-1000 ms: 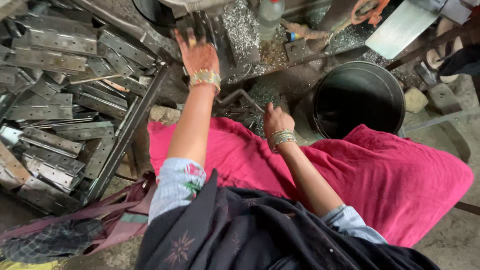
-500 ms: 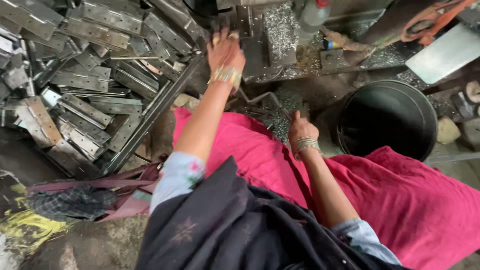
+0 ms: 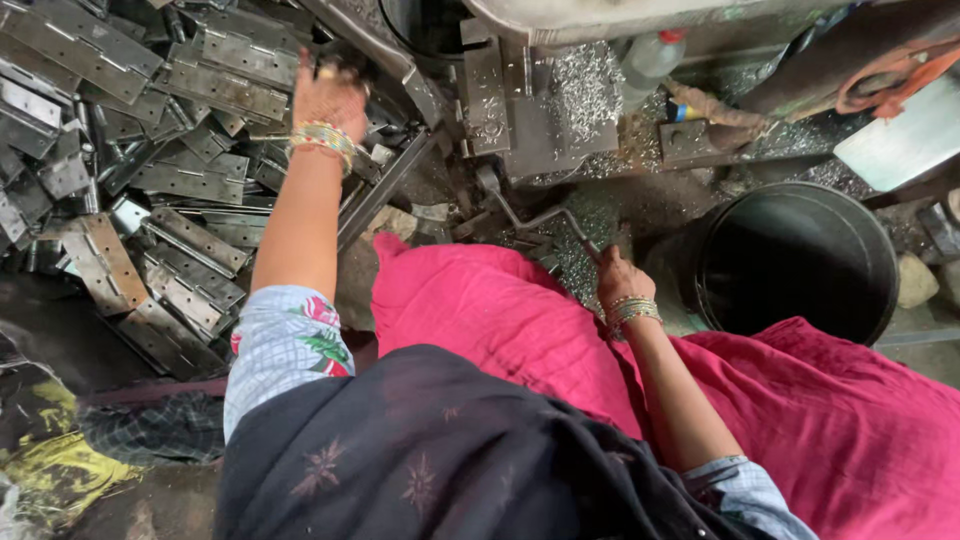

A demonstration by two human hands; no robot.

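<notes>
A: Left hand [image 3: 330, 95]?
B: Fingers closed over a hinge atop the hinge pile [image 3: 150, 180], floor left.
A: Right hand [image 3: 620, 278]?
B: Fisted round crank handle [image 3: 535, 215]; swarf-strewn floor, black bucket [image 3: 795, 255] beside

The hinges [image 3: 190, 240] are showing as dull grey sheet metal, scuffed and lightly oily. The crank handle [image 3: 540, 215] is looking like bare, worn steel. Bright metal shavings [image 3: 585, 85] are glittering roughly. The bucket [image 3: 795, 260] is appearing black and faintly glossy, its material unclear. The pink cloth [image 3: 480, 310] is looking soft and matt; the bangles [image 3: 322, 135] are gleaming.
</notes>
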